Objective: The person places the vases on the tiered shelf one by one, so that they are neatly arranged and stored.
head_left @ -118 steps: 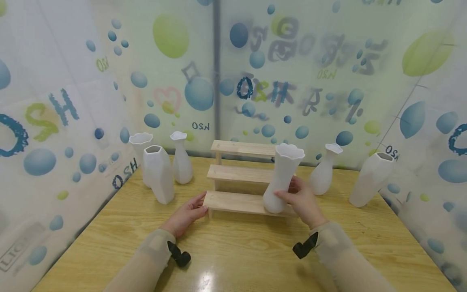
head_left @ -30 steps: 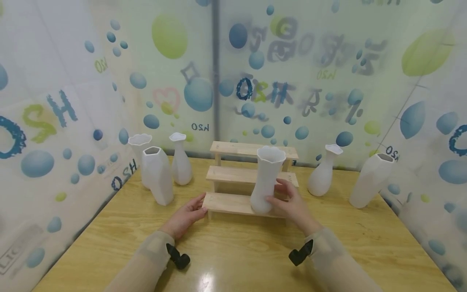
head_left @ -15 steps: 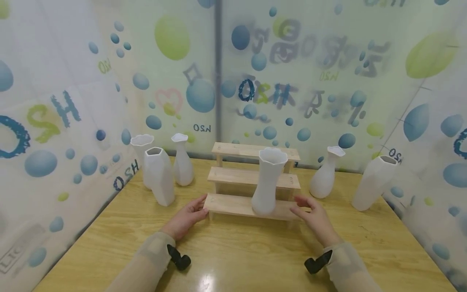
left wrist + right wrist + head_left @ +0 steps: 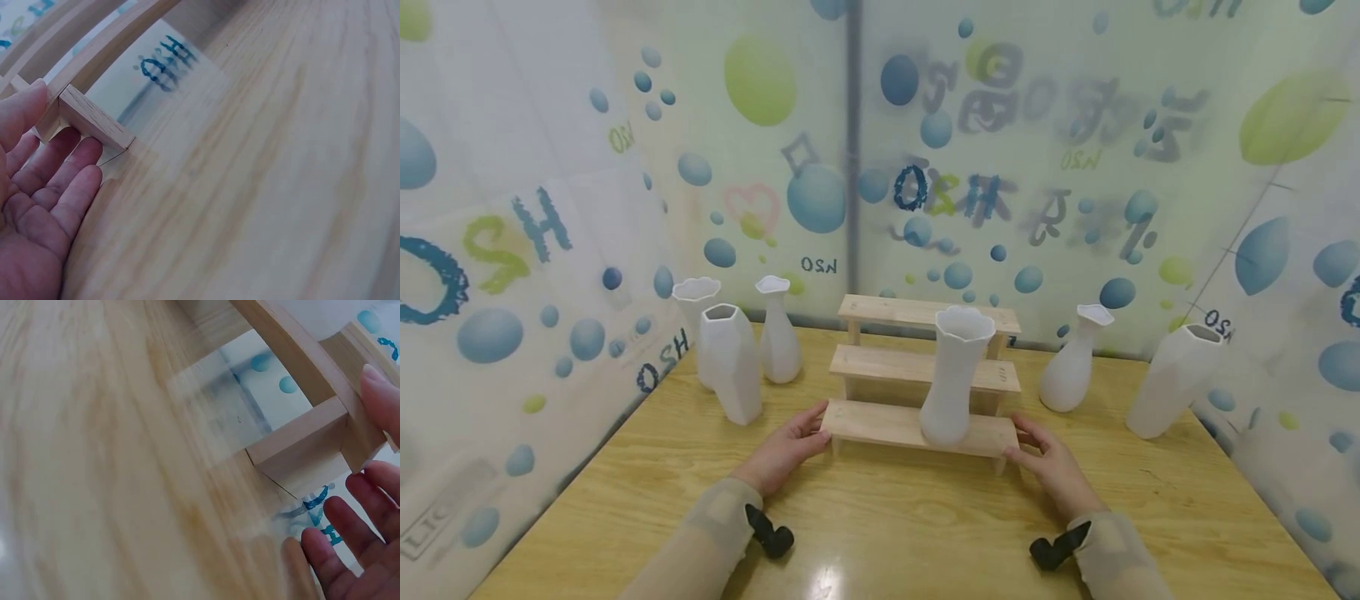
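Note:
A white vase point(image 4: 951, 379) with a scalloped rim stands on the lowest step of a three-step wooden display stand point(image 4: 880, 423), right of its middle. My left hand point(image 4: 785, 450) grips the left end of that step. In the left wrist view its thumb lies on the board's edge, with the fingers point(image 4: 78, 153) beside the leg. At the opposite end, my right hand point(image 4: 1056, 467) pinches the step's corner. The right wrist view shows its thumb point(image 4: 381, 400) over the board and the index fingertip at the corner, other fingers spread loosely.
At the left of the wooden table point(image 4: 880, 525) stand a faceted white vase point(image 4: 730, 367), a wavy-rimmed vase point(image 4: 694, 292) behind it and a slim-necked vase point(image 4: 781, 342). A slim-necked vase point(image 4: 1067, 371) and an angular vase point(image 4: 1172, 383) stand right. Printed curtains point(image 4: 1075, 208) surround the table.
My right hand slid the scalloped vase leftward along the lowest step, let go of it and moved to the step's right end. My left hand stayed at the left end.

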Demonstrator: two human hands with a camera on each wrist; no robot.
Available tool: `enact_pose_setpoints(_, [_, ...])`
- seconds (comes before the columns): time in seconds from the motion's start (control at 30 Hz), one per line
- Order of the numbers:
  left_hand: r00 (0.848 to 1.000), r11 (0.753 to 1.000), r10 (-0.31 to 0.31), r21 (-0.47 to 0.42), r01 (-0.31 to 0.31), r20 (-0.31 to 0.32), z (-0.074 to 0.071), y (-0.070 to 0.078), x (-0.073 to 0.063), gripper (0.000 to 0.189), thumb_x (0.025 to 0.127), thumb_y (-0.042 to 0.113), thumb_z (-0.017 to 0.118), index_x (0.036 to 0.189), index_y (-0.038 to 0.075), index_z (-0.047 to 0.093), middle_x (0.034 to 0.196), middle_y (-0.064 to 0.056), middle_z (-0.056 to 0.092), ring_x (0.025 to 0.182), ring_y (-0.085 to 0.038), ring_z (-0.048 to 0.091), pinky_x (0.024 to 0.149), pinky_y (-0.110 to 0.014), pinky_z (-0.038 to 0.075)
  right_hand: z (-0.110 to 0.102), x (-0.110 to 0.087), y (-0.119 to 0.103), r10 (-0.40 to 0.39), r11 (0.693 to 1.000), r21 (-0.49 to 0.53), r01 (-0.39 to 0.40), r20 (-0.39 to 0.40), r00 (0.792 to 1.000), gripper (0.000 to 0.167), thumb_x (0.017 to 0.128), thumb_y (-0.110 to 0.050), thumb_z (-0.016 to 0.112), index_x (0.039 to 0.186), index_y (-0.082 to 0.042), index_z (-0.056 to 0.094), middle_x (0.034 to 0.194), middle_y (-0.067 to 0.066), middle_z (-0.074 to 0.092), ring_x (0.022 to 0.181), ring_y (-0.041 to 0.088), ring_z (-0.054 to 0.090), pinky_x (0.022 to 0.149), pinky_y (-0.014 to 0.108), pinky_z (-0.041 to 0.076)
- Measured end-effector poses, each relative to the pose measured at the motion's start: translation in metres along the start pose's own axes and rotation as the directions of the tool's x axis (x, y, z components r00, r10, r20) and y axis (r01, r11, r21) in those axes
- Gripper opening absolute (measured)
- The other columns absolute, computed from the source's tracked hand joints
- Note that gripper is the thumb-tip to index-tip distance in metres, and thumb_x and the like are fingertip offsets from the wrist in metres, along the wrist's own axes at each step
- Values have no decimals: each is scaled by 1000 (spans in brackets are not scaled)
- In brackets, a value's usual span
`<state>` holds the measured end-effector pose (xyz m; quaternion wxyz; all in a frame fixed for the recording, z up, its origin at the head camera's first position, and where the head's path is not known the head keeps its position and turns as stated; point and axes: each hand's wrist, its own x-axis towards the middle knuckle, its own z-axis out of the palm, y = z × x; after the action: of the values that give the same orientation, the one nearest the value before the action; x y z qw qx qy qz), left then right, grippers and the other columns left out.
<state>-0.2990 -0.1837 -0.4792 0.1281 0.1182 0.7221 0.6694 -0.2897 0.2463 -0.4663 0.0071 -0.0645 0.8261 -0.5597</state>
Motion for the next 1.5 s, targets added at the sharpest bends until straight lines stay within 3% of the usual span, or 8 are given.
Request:
enact_pose_setpoints(0.4, [994,996,-24,-83,15,-110,5,7,-1,61,99,18,55,150,4,27,138,-22,41,118,-24,49,104,-41,38,1,-2,10,27,995,94,-27,0,1000,66,91,-19,68,147,-5,37,146,16,40,126,32,40,99,44,33])
enact_pose_setpoints(0.6, [932,998,37,59,-17,-360,2,29,-10,51,99,24,55,141,-1,42,129,-21,53,114,-24,52,100,-40,41,2,-3,11,50,993,109,-49,-5,999,67,90,-19,68,148,-6,37,146,15,40,125,30,39,97,42,34])
enact_pose_setpoints(0.77, [814,991,130,85,-99,-566,-11,41,-18,44,99,27,56,132,0,50,113,-10,59,96,-11,56,86,-22,44,2,-3,11,46,993,105,-46,-1,999,66,91,-20,68,148,-7,37,148,15,38,126,30,39,98,43,35])
enact_pose_setpoints(1.03, [438,967,234,163,-194,-868,-27,45,-26,45,93,37,63,120,2,56,99,2,52,89,-10,51,77,-18,41,3,0,12,30,992,120,-29,-8,1000,64,91,-18,68,147,-7,39,146,15,40,124,29,41,95,35,36])
enact_pose_setpoints(1.13, [359,971,211,154,-181,-909,-33,47,-24,54,90,38,67,127,3,49,112,-2,47,101,-14,45,86,-26,37,3,1,13,27,992,120,-26,-13,1000,64,90,-18,68,147,-7,39,146,15,40,124,29,41,95,35,36])
enact_pose_setpoints(1.2, [376,985,150,105,-139,-914,-38,48,-23,67,87,43,68,136,7,40,127,-5,39,116,-18,38,97,-33,34,3,1,13,29,993,116,-27,-14,999,64,90,-19,68,147,-8,39,147,14,39,124,29,41,95,37,36])
enact_pose_setpoints(1.37, [535,998,-15,-47,-45,-845,-50,50,-17,94,83,46,72,152,15,15,155,-6,12,141,-25,12,114,-45,18,3,0,12,37,993,115,-35,-15,999,65,90,-19,69,147,-7,39,148,13,38,126,31,39,98,42,35])
enact_pose_setpoints(1.5, [609,994,-14,-74,-74,-793,-58,48,-10,91,84,33,75,152,12,17,156,-9,19,141,-27,20,113,-47,20,3,0,12,42,992,115,-40,-12,999,66,90,-20,69,147,-6,39,149,14,37,127,33,39,99,46,34])
